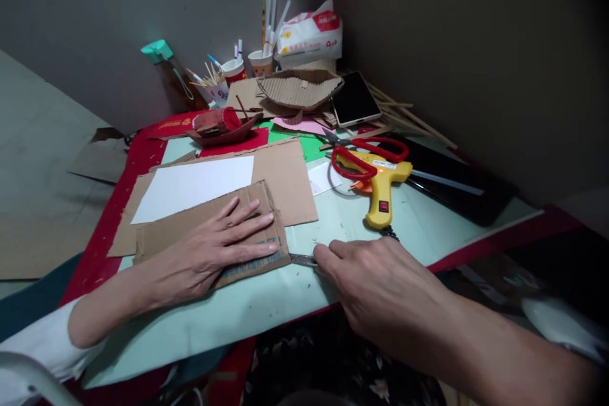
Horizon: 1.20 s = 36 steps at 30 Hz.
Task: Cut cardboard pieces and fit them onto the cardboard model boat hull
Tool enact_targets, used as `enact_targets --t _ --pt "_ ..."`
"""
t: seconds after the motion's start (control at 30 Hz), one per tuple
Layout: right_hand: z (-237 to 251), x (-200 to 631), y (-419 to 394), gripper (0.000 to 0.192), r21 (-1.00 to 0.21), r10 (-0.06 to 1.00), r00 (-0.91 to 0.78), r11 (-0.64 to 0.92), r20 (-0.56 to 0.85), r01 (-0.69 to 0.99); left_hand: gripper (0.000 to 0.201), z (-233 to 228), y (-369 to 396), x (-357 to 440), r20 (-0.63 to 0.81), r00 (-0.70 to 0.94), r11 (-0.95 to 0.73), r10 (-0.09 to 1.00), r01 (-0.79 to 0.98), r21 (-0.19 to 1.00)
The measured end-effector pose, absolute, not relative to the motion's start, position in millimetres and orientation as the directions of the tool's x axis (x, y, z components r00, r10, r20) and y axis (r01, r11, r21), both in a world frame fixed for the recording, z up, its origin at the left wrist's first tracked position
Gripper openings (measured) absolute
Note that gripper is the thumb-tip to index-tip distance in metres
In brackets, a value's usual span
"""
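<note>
My left hand (pixel 223 241) lies flat with fingers spread on a piece of brown cardboard (pixel 176 225) that has blue print near its right end. In my right hand (pixel 356 269) is a thin metal blade (pixel 303 259), probably a craft knife; its handle is hidden in my closed fingers. The blade's tip meets the cardboard's lower right corner. Partly under this piece lies a larger cardboard sheet (pixel 285 184) with a white sheet of paper (pixel 204 184) on it.
Right of the cardboard are red-handled scissors (pixel 354 165) and a yellow glue gun (pixel 380 203). Behind stand a small brown model boat (pixel 223 130), a cardboard hull (pixel 299 92), a phone (pixel 355 98), wooden sticks (pixel 423 120), cups of sticks (pixel 233 70), a tissue pack (pixel 309 38) and a bottle (pixel 176 76).
</note>
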State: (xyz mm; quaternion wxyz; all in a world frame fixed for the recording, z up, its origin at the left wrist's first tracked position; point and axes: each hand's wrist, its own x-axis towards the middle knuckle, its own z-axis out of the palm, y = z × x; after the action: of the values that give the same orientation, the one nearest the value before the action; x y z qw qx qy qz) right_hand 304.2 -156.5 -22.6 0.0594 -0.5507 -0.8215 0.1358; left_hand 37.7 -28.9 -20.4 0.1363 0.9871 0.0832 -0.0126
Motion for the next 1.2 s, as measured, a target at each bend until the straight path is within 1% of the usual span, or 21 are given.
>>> enact_targets --t 0.03,0.1,0.17,0.27,0.37,0.43,0.5,0.67,0.73,0.8,0.93,1.07,1.2 --pt "-23.4 303.1 -156.9 0.028 -0.268 0.92 -0.391 0.367 -0.041 0.891 0.07 -18.5 -26.6 38.6 -0.075 0.99 -0.953 0.12 0.136 0.271" --pt "-24.9 302.1 -157.7 0.028 -0.248 0.918 -0.396 0.378 -0.027 0.892 0.07 -15.7 -22.1 40.0 -0.09 0.993 -0.945 0.073 0.097 0.311" --pt "-26.2 304.4 -159.4 0.027 -0.248 0.913 -0.407 0.391 -0.014 0.886 0.072 -15.2 -18.7 40.7 -0.077 0.995 -0.932 0.06 0.083 0.353" --pt "-28.1 313.8 -165.0 0.029 -0.27 0.906 -0.424 0.41 0.007 0.871 0.073 -17.0 -16.6 40.6 -0.068 0.995 -0.921 0.079 0.099 0.377" --pt "-29.8 323.4 -171.1 0.033 -0.324 0.915 -0.4 0.392 0.044 0.861 0.07 -18.3 -16.5 40.5 -0.079 0.993 -0.921 0.086 0.11 0.373" --pt "-31.1 324.6 -172.5 0.033 -0.339 0.918 -0.388 0.393 0.085 0.855 0.068 -18.8 -16.4 40.7 -0.091 0.99 -0.92 0.106 0.132 0.369" --pt "-32.9 321.1 -171.2 0.029 -0.317 0.91 -0.392 0.415 0.138 0.853 0.066 -19.5 -15.8 40.9 -0.099 0.988 -0.918 0.118 0.147 0.369" --pt "-38.4 310.7 -166.0 0.026 -0.209 0.87 -0.401 0.465 0.287 0.86 0.064 -21.1 -15.5 41.0 -0.091 0.99 -0.918 0.112 0.138 0.371" --pt "-38.7 311.9 -166.4 0.025 -0.184 0.857 -0.422 0.485 0.295 0.855 0.064 -20.8 -15.9 41.0 -0.087 0.989 -0.919 0.117 0.141 0.368" --pt "-37.2 314.7 -167.5 0.026 -0.162 0.849 -0.452 0.504 0.273 0.848 0.064 -20.6 -16.1 41.2 -0.081 0.99 -0.922 0.113 0.135 0.364" --pt "-33.2 314.4 -166.4 0.026 -0.077 0.835 -0.487 0.52 0.257 0.851 0.065 -21.5 -15.6 41.7 -0.083 0.989 -0.923 0.119 0.141 0.357" --pt "-35.1 308.4 -164.8 0.022 -0.14 0.834 -0.474 0.524 0.282 0.84 0.064 -21.6 -15.9 42.1 -0.077 0.988 -0.914 0.135 0.154 0.376" --pt "-38.7 307.2 -170.8 0.026 -0.16 0.815 -0.488 0.551 0.311 0.819 0.068 -19.3 -16.5 43.0 -0.095 0.977 -0.898 0.192 0.214 0.384"
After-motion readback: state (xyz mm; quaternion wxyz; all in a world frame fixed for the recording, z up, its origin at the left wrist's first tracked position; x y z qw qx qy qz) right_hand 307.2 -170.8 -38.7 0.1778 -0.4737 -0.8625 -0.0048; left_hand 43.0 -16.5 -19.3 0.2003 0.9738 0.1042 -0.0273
